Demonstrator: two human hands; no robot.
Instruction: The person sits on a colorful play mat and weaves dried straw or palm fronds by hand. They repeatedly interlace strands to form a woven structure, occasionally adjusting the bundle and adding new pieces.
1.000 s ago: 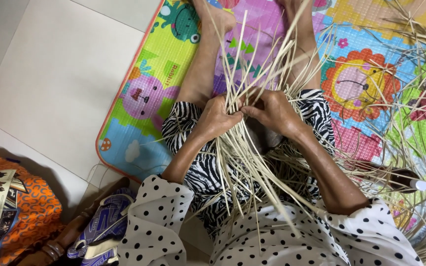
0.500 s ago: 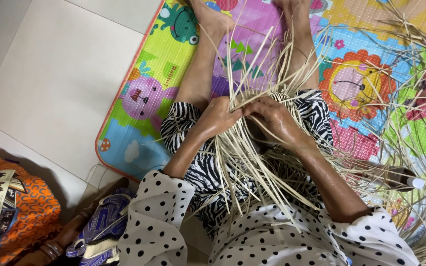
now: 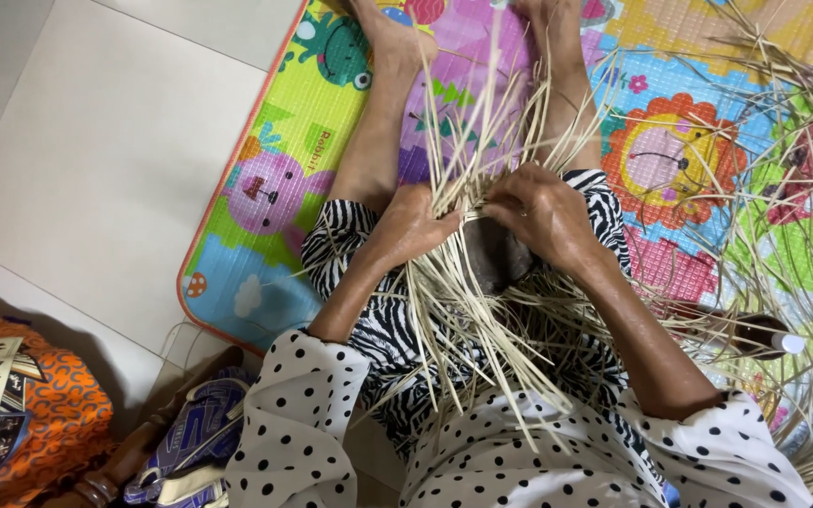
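I sit on a bright cartoon-print play mat with my legs stretched out. A sheaf of pale straw strips lies across my lap and fans out past my knees. My left hand is closed around a bunch of these strips. Close beside it, my right hand pinches other strips from the same bundle. A dark rounded object shows between and just below my hands, partly hidden by the straw.
A loose heap of more straw strips sprawls over the mat's right side. A dark-handled tool with a white tip lies by my right forearm. Orange patterned cloth and a blue-white bag sit at lower left on pale floor tiles.
Both hands stay on the straw and have shifted slightly over my lap. The upright strips have swayed a little. The camera has tilted, showing more of my feet.
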